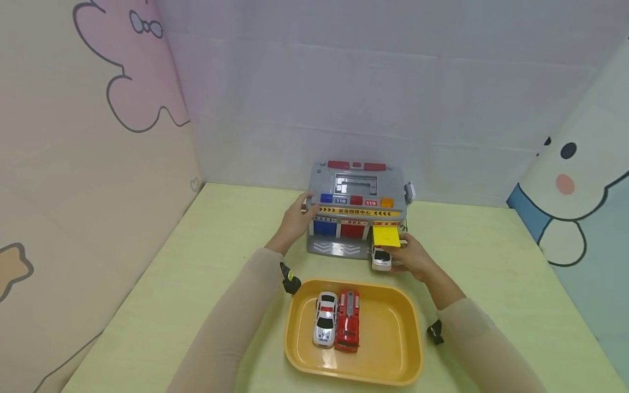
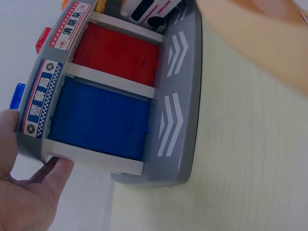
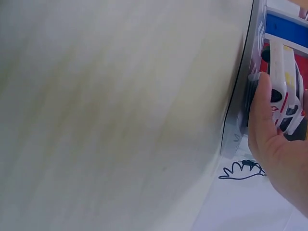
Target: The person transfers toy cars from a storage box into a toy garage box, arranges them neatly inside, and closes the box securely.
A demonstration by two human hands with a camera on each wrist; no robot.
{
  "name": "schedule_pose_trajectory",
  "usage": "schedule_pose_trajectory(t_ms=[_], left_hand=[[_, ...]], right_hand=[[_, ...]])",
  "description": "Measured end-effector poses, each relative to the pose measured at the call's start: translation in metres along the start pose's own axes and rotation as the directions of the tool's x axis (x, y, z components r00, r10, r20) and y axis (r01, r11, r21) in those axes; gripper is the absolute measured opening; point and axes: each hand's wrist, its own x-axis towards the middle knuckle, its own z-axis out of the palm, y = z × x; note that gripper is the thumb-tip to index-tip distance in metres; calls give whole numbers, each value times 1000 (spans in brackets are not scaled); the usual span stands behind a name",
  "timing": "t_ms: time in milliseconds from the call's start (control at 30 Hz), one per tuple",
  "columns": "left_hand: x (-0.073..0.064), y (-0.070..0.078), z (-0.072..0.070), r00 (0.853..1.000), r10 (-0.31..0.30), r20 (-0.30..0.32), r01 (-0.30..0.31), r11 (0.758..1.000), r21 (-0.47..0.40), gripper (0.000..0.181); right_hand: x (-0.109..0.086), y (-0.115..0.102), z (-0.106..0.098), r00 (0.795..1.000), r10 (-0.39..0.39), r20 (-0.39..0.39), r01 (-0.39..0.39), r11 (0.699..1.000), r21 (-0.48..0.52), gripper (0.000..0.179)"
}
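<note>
A grey toy rescue station (image 1: 321, 180) stands at the back of the table, with a blue door (image 2: 98, 118), a red door (image 2: 115, 55) and a raised yellow door (image 1: 386, 237). My left hand (image 1: 293, 221) grips the station's left end, thumb and fingers spread around its front corner. At the right bay, my right hand (image 1: 414, 258) holds a white toy ambulance (image 3: 288, 89) by its sides. The ambulance's front end points toward me, and its rear is hidden under the yellow door.
In front of the station sits a yellow tray (image 1: 393, 376). A white toy police car (image 1: 325, 319) and a red toy fire truck (image 1: 348, 322) lie side by side in its left half. A dark coiled cord (image 3: 238, 172) hangs at the station's right end. Printed cloth walls surround the table.
</note>
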Motion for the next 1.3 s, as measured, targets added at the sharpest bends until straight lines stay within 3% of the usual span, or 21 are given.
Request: schedule_pose_trajectory(t_ms=[267, 633, 767, 1000, 1300], left_hand=[[0, 0, 0, 1000, 3, -1, -3, 1000, 4, 52], [1, -1, 1, 1000, 3, -7, -3, 1000, -8, 52], [1, -1, 1, 1000, -1, -7, 1, 1000, -7, 53], [-1, 0, 1, 1000, 3, -12, -3, 1000, -5, 53], [-1, 0, 2, 1000, 0, -10, 0, 1000, 0, 53]], right_hand=[[-5, -1, -1, 999, -24, 31, 21, 995, 102, 59], [-6, -3, -3, 1000, 13, -21, -10, 990, 139, 54], [-8, -4, -3, 1000, 19, -15, -16, 986, 167, 46], [-13, -3, -5, 999, -47, 24, 42, 980, 195, 24], [-16, -3, -5, 998, -51, 39, 47, 994, 98, 45]])
